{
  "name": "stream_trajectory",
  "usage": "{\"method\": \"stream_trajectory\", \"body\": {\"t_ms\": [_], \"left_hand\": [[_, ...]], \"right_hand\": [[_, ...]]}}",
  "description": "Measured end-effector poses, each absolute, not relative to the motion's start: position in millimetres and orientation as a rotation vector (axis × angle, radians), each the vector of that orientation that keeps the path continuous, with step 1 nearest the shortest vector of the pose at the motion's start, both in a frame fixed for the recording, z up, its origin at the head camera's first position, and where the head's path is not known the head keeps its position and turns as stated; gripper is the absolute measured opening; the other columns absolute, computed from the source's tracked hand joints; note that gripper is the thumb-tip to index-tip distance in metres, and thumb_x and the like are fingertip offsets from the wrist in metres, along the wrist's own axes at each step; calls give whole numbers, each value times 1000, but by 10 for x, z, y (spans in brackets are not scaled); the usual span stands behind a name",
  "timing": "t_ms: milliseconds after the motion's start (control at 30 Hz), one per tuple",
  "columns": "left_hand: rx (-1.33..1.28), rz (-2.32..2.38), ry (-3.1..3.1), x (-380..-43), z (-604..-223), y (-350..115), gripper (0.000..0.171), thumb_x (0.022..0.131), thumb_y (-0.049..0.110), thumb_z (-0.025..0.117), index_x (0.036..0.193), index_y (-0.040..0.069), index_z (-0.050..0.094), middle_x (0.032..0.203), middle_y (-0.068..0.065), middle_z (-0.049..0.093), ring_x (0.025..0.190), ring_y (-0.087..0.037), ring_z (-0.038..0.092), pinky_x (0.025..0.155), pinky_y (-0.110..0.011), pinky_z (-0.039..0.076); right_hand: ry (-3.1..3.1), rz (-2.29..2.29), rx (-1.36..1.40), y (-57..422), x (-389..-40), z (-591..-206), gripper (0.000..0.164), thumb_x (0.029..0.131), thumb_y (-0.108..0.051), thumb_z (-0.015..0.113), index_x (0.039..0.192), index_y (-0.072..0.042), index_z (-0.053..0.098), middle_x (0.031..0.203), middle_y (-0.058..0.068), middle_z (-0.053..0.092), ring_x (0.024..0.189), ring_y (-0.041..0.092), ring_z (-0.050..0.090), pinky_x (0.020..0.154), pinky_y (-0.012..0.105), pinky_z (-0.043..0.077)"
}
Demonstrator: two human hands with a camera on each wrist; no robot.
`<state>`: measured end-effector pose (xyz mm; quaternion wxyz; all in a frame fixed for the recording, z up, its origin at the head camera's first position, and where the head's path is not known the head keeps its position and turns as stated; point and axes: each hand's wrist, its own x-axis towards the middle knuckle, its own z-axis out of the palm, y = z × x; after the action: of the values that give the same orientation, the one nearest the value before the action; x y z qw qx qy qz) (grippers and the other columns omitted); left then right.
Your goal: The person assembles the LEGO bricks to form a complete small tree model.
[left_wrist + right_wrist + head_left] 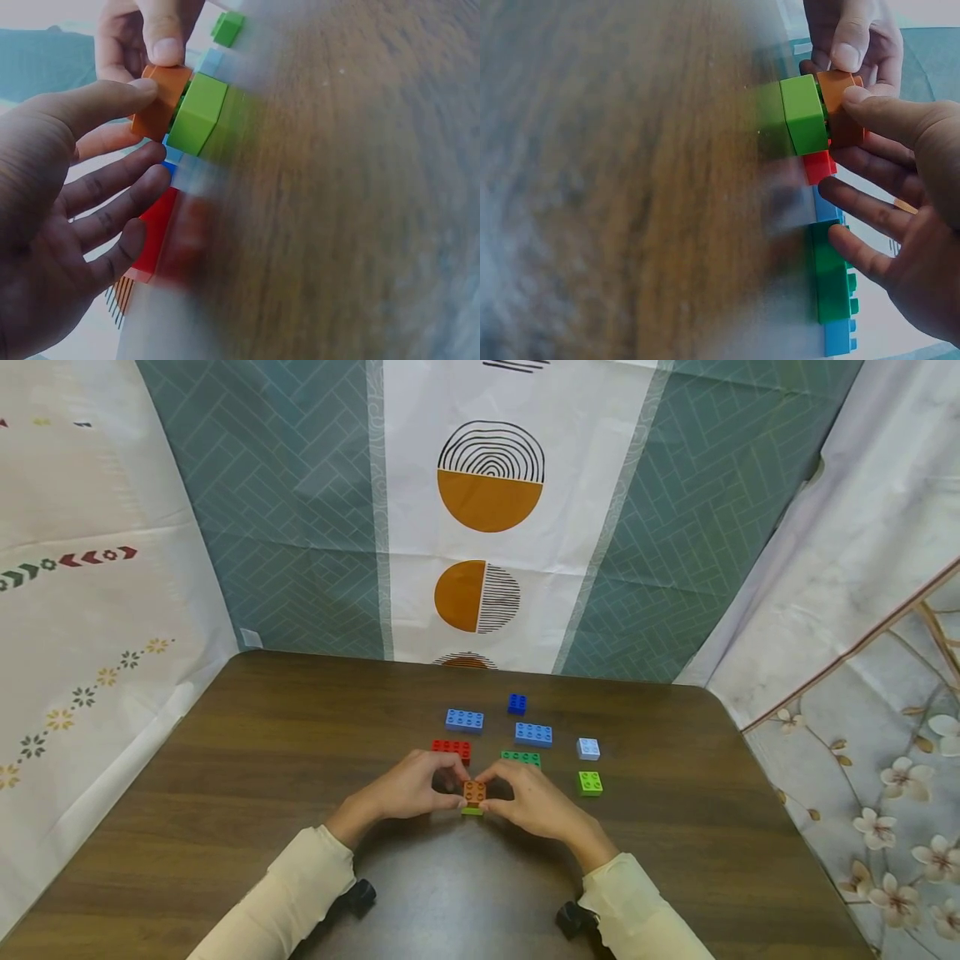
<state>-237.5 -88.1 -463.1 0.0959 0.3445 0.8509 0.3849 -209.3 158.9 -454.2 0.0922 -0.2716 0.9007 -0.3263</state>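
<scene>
Orange brick [475, 792] pinched by thumb and forefinger of left hand [420, 787] and of right hand [531, 800], held directly over lime brick [199, 112] on table [300, 727], studs glimpsed in narrow gap between. Other fingers loosely extended. Red brick [452, 747] and green brick [522, 758] set just beyond hands; second lime brick [590, 784] placed apart, at right.
</scene>
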Motion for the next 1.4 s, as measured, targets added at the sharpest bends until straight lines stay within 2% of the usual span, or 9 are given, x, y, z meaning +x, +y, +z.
{"method": "stream_trajectory", "body": {"t_ms": [533, 1167, 1400], "left_hand": [[986, 1163, 2519, -2343, -4666, -931, 20, 86, 20, 83, 101, 20, 70, 98, 2, 76, 88, -12, 69, 81, -28, 58], [1029, 1178, 2516, -2371, -4706, -868, 21, 86, 20, 83, 101, 19, 68, 97, 4, 76, 85, -7, 70, 81, -27, 59], [1019, 1141, 2544, -2353, -4667, -863, 20, 86, 21, 83, 99, 20, 69, 93, 2, 75, 80, -5, 67, 75, -26, 55]], "right_hand": [[2772, -819, -875, 1496, -2097, -4546, 33, 92, -30, 79, 121, -17, 70, 118, -3, 74, 116, 20, 68, 103, 48, 54], [2691, -920, -795, 1573, -2123, -4571, 33, 93, -30, 77, 122, -16, 69, 121, 0, 72, 122, 24, 65, 106, 52, 52], [2718, -855, -819, 1565, -2122, -4544, 34, 93, -32, 77, 121, -16, 70, 118, -2, 73, 119, 22, 66, 105, 51, 53]]}}
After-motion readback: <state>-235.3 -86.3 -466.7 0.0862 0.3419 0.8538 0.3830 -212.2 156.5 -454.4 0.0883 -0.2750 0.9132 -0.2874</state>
